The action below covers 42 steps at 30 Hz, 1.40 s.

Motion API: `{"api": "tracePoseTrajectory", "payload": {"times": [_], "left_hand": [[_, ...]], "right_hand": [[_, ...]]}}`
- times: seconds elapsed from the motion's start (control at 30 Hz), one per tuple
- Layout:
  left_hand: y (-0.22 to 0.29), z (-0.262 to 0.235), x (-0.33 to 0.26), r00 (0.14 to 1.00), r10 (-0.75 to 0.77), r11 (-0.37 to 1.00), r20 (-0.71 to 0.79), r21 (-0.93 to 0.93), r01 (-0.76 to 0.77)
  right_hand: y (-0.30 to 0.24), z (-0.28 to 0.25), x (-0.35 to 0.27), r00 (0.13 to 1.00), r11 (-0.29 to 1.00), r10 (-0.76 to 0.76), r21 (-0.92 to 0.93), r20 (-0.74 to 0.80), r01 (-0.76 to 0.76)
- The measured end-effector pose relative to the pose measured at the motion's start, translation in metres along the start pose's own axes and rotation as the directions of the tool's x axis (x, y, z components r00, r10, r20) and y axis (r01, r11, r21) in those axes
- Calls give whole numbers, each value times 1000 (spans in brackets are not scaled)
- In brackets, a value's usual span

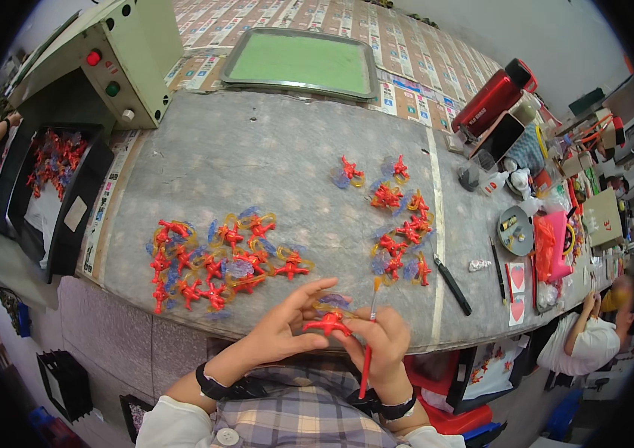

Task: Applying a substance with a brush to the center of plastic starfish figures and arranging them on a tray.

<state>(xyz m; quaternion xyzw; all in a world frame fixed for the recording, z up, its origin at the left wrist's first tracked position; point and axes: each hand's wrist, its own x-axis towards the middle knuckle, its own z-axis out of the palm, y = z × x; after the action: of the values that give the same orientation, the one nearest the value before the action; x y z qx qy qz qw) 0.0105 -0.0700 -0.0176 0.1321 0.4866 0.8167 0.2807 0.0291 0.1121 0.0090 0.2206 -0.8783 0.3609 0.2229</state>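
At table edge: left hand (281, 328) holds red figure (327, 323); right hand (381, 342), seemingly brush (368, 345).

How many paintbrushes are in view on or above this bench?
1: a red-handled paintbrush in the right hand, beside the red figure the left hand holds. Clutter may hide others.

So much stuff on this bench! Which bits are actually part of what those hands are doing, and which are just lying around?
In use:
left hand and right hand on a red figure
paintbrush in the right hand
piles of red figures

Lying about:
green tray
red flask
black-handled tool
phone
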Motion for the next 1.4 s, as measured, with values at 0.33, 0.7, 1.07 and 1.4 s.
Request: {"api": "tracePoseTrajectory", "payload": {"times": [0.33, 0.7, 1.07, 1.4], "left_hand": [[1, 2, -4, 968, 239, 915, -77, 353, -198], [-8, 5, 2, 896, 444, 736, -25, 579, -349], [-10, 3, 5, 904, 427, 691, 17, 639, -338], [-8, 3, 3, 948, 313, 759, -61, 616, -211]], "right_hand": [[-7, -29, 6, 973, 918, 226, 327, 38, -226], [-9, -18, 20, 998, 977, 25, 212, 61, -38], [1, -14, 14, 951, 895, 297, 373, -86, -246], [3, -12, 9, 839, 745, 543, 443, 32, -499]]}}
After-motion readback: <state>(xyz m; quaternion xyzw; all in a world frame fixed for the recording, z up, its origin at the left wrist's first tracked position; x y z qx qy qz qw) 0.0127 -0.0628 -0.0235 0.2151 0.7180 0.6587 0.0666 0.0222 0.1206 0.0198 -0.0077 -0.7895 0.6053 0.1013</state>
